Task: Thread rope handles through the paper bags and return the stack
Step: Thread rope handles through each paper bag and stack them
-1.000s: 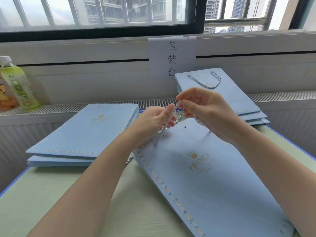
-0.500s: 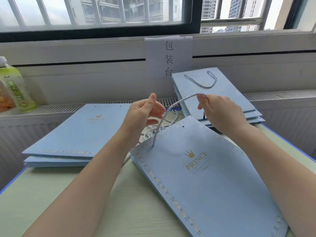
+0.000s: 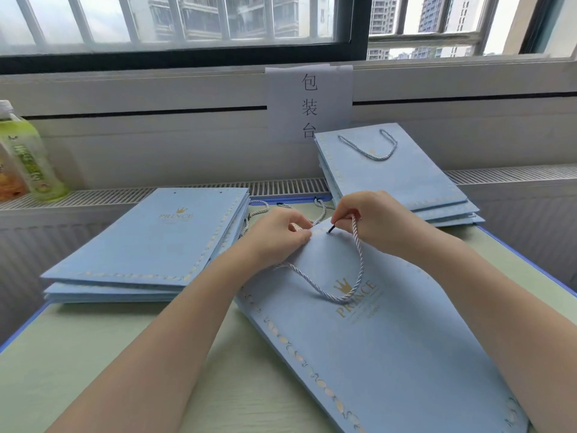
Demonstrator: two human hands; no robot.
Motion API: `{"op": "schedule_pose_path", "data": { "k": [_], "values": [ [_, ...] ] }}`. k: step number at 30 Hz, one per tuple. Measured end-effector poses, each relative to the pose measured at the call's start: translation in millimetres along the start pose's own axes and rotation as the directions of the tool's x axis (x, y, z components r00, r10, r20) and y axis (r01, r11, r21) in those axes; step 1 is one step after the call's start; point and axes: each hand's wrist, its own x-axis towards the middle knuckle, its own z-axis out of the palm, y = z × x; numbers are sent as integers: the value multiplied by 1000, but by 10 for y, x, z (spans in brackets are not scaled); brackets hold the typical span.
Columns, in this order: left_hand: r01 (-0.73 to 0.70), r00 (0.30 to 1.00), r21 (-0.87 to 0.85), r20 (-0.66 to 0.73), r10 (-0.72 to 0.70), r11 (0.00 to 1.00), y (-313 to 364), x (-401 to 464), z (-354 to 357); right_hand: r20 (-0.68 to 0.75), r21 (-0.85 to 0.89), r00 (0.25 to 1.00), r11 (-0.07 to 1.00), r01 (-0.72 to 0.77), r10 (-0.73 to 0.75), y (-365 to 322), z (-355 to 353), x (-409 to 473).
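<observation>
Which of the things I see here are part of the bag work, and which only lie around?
Part of the job:
- front bag
- rope handle, with right hand and left hand at the bag's top edge
- left stack, no handles
- right stack, handle fitted
- loose ropes

Just lying about:
- green bottle
- paper sign

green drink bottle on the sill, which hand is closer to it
Left. The left hand is mid-table, well right of the green bottle; the right hand lies farther right still.

You have a green bottle [image 3: 31,157] on the radiator ledge [image 3: 93,196] at far left, and a paper sign [image 3: 309,103] taped below the window [image 3: 175,23].
</observation>
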Motion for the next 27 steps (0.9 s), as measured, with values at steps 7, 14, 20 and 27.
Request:
{"op": "schedule_pose_path", "data": {
  "k": [7, 14, 20, 27],
  "values": [
    [228, 972, -276, 122, -201, 934, 13, -24, -113, 99, 83, 992, 994, 70, -79, -148, 53, -39],
    [340, 922, -480, 340, -186, 808, -156, -57, -187, 115, 287, 993, 958, -20, -14, -176, 34, -48],
    [395, 882, -526, 446, -151, 753, -184, -64, -174, 164, 278, 986, 959, -48, 1, -180, 57, -36],
    [401, 856, -493, 501, -124, 772, -175, -70, -188, 131, 365, 991, 931, -26, -23, -194, 68, -36]
  ]
}}
